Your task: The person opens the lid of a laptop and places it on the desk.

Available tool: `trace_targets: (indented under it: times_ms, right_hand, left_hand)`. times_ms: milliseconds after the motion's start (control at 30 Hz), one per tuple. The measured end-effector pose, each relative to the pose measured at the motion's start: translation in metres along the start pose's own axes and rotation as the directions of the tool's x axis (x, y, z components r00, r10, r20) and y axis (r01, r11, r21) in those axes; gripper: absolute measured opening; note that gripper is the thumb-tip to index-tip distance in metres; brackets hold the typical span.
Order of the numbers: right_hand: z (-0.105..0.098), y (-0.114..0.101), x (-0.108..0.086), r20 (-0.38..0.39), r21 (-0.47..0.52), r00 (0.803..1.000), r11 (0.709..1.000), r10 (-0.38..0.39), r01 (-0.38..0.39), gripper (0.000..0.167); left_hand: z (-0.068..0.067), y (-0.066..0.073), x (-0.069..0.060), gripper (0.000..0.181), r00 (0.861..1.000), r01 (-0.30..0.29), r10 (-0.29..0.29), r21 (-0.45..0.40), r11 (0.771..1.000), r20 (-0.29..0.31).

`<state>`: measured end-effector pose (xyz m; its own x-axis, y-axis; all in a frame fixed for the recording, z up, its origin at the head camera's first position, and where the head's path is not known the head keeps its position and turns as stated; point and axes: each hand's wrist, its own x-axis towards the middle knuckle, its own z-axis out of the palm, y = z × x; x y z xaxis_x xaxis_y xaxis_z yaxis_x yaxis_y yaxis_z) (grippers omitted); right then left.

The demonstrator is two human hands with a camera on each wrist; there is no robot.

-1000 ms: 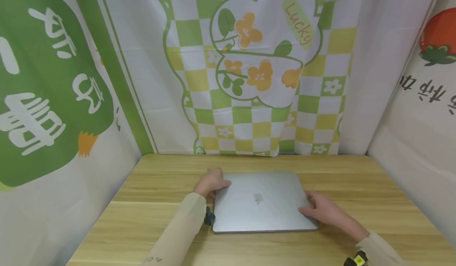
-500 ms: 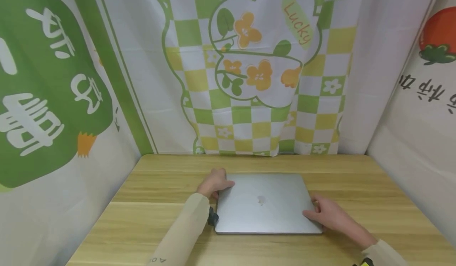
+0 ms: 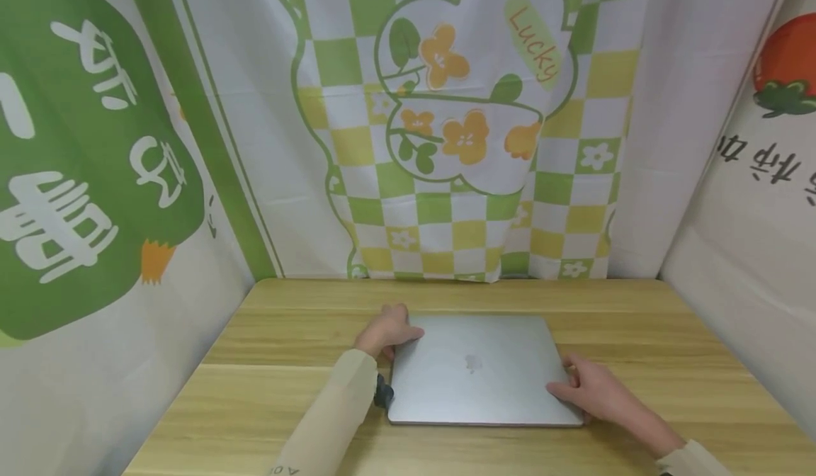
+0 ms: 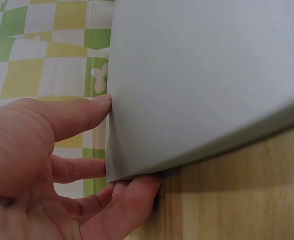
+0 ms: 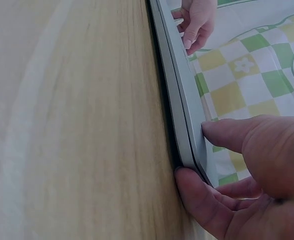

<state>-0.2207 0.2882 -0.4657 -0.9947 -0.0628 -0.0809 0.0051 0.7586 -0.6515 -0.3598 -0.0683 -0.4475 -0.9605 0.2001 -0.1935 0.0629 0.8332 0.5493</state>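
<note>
A closed silver laptop [image 3: 478,384] with an apple logo on its lid lies flat at the front middle of the wooden table. My left hand [image 3: 387,331] grips its left side near the far corner, thumb on the lid. In the left wrist view that hand [image 4: 82,155] has its fingertips at the laptop's edge [image 4: 201,90], some tucked beneath. At the right side my right hand [image 3: 593,389] holds the edge, thumb on top. The right wrist view shows a finger of this hand [image 5: 256,165] under the laptop's corner [image 5: 186,145].
Bare wood of the table [image 3: 287,320] surrounds the laptop. A checkered cloth curtain [image 3: 459,200] hangs at the table's back edge. Printed cloths [image 3: 210,299] stand along the left and right sides. A black wrist camera [image 3: 383,391] sits beside the laptop's left edge.
The laptop has shifted slightly to the right and toward the person, with both hands moving along with it. Their hold on it looks the same.
</note>
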Motion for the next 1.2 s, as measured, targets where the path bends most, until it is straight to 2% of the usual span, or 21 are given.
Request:
trace_targets:
  times_ms: [300, 533, 700, 867, 967, 1067, 1133, 1200]
  right_hand:
    - [-0.003, 0.001, 0.0, 0.017, 0.01, 1.0, 1.0, -0.007, 0.006, 0.068]
    - [-0.005, 0.005, -0.001, 0.031, 0.013, 0.999, 1.0, 0.007, -0.007, 0.066]
    - [-0.011, 0.003, 0.002, 0.089, -0.011, 0.994, 0.998, -0.067, 0.068, 0.069]
    - [-0.02, -0.004, 0.002, 0.144, -0.072, 0.977, 0.982, -0.161, 0.172, 0.068]
    - [-0.024, -0.012, 0.002, 0.089, -0.106, 0.981, 0.978, -0.173, 0.182, 0.062]
    - [-0.023, -0.02, 0.002, -0.014, -0.127, 0.977, 0.969, -0.215, 0.211, 0.052]
    - [-0.02, -0.025, 0.003, -0.055, -0.149, 0.958, 0.951, -0.28, 0.269, 0.044]
    - [-0.015, -0.028, 0.002, -0.052, -0.165, 0.929, 0.921, -0.366, 0.354, 0.039]
  left_hand:
    - [-0.002, 0.001, -0.001, 0.051, 1.0, 0.002, -0.001, -0.024, 1.0, 0.028]
    - [-0.003, -0.006, -0.001, 0.054, 0.996, -0.061, 0.062, -0.023, 0.998, 0.06]
    - [-0.007, -0.008, -0.003, 0.059, 0.994, -0.078, 0.076, 0.024, 0.997, 0.073]
    - [-0.01, -0.006, -0.011, 0.058, 0.991, -0.102, 0.094, 0.08, 0.992, 0.09]
    - [-0.011, -0.004, -0.019, 0.056, 0.988, -0.142, 0.133, 0.121, 0.982, 0.082]
    - [-0.011, -0.006, -0.028, 0.058, 0.98, -0.199, 0.19, 0.177, 0.964, 0.066]
    - [-0.01, -0.008, -0.033, 0.06, 0.974, -0.225, 0.215, 0.202, 0.953, 0.07]
    - [-0.01, -0.01, -0.038, 0.062, 0.968, -0.251, 0.239, 0.212, 0.945, 0.079]
